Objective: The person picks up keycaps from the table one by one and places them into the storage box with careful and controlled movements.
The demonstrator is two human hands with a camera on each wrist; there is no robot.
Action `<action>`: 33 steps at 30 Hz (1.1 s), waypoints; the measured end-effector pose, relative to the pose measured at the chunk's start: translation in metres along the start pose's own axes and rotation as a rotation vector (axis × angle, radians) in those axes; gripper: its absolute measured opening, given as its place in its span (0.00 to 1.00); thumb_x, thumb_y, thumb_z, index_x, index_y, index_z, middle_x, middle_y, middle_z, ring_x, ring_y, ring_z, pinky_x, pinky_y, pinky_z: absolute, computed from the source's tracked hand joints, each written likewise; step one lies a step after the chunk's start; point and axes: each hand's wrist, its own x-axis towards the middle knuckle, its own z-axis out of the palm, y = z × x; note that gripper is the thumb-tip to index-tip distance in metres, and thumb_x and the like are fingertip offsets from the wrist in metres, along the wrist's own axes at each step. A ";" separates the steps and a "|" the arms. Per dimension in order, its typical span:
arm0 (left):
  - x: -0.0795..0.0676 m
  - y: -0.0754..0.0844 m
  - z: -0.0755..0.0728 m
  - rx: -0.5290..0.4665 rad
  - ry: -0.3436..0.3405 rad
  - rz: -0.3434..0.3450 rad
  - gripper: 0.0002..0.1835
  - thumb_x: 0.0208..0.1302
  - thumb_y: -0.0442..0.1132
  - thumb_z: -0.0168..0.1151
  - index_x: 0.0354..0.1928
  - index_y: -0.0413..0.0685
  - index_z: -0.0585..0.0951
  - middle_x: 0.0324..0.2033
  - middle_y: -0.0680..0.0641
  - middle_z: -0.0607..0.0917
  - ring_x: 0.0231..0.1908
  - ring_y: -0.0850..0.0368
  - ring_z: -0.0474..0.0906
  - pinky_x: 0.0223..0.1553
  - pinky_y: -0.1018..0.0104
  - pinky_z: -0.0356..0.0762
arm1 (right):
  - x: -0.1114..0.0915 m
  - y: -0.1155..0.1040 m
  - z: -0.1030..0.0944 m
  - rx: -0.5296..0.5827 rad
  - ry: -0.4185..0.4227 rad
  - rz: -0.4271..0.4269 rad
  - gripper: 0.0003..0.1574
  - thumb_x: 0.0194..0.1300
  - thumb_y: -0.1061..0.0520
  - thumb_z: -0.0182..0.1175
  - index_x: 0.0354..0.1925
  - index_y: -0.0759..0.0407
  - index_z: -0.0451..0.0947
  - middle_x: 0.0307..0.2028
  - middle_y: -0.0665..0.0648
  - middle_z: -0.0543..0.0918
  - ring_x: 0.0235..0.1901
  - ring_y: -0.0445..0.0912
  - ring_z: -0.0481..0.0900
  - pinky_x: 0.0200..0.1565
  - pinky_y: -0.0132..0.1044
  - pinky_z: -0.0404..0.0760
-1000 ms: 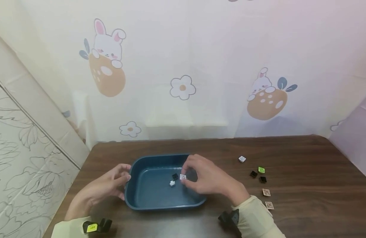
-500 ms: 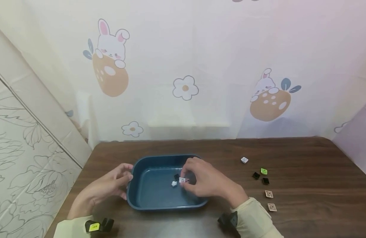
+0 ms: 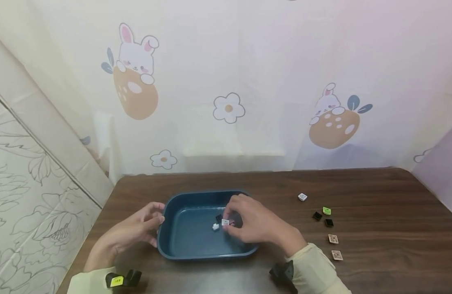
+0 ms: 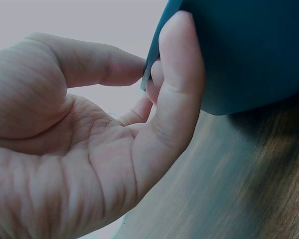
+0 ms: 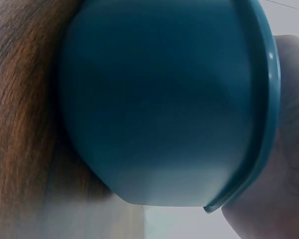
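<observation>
A dark blue rectangular basin [image 3: 204, 257] stands on the table. My left hand [image 3: 132, 230] holds its left rim; in the left wrist view the rim lies between thumb and fingers. Inside the basin, my right hand [image 3: 253, 220] pinches a small square white piece [image 3: 225, 222] with a printed face between thumb and forefinger. Something small and reddish shows just right of that piece, too small to tell. Close by in the basin lie a black piece [image 3: 218, 218] and a white knobbed piece [image 3: 216, 227]. In the right wrist view the basin wall [image 5: 159, 109] hides my right fingertips.
Right of the basin several small square pieces lie on the wooden table [image 3: 387, 196]: a white one [image 3: 302, 197], a green one [image 3: 326, 211], two black ones [image 3: 317, 216] and two beige ones [image 3: 333, 239]. A printed curtain [image 3: 262, 134] hangs behind the table.
My right hand has brought the white piece slightly lower in the basin, closer to the white knobbed piece. The reddish bit has come into sight. My left hand keeps its hold on the rim.
</observation>
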 end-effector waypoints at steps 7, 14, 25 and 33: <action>0.000 0.001 0.001 -0.005 -0.004 0.000 0.29 0.81 0.38 0.53 0.73 0.36 0.54 0.47 0.42 0.78 0.41 0.51 0.81 0.37 0.60 0.87 | 0.000 0.001 0.001 -0.010 0.009 -0.011 0.09 0.67 0.49 0.71 0.44 0.47 0.86 0.46 0.44 0.82 0.49 0.42 0.76 0.56 0.45 0.82; -0.001 0.002 0.001 0.001 0.003 -0.009 0.30 0.81 0.39 0.54 0.74 0.36 0.53 0.47 0.42 0.79 0.41 0.51 0.81 0.37 0.60 0.87 | 0.000 0.004 -0.001 -0.006 0.021 -0.024 0.12 0.67 0.50 0.71 0.48 0.50 0.87 0.48 0.45 0.84 0.52 0.41 0.77 0.59 0.47 0.82; -0.001 -0.001 0.001 -0.011 0.003 -0.010 0.31 0.81 0.40 0.54 0.74 0.36 0.52 0.48 0.42 0.78 0.42 0.52 0.80 0.36 0.60 0.87 | -0.001 0.006 -0.002 -0.013 0.034 -0.039 0.14 0.67 0.50 0.72 0.49 0.51 0.87 0.48 0.46 0.85 0.52 0.40 0.78 0.58 0.46 0.83; -0.001 0.000 0.000 -0.003 0.006 -0.008 0.29 0.81 0.39 0.54 0.73 0.36 0.55 0.47 0.42 0.78 0.43 0.51 0.81 0.37 0.59 0.87 | -0.001 0.005 -0.004 -0.027 0.053 -0.063 0.13 0.66 0.50 0.72 0.47 0.51 0.87 0.47 0.44 0.85 0.52 0.40 0.78 0.58 0.45 0.83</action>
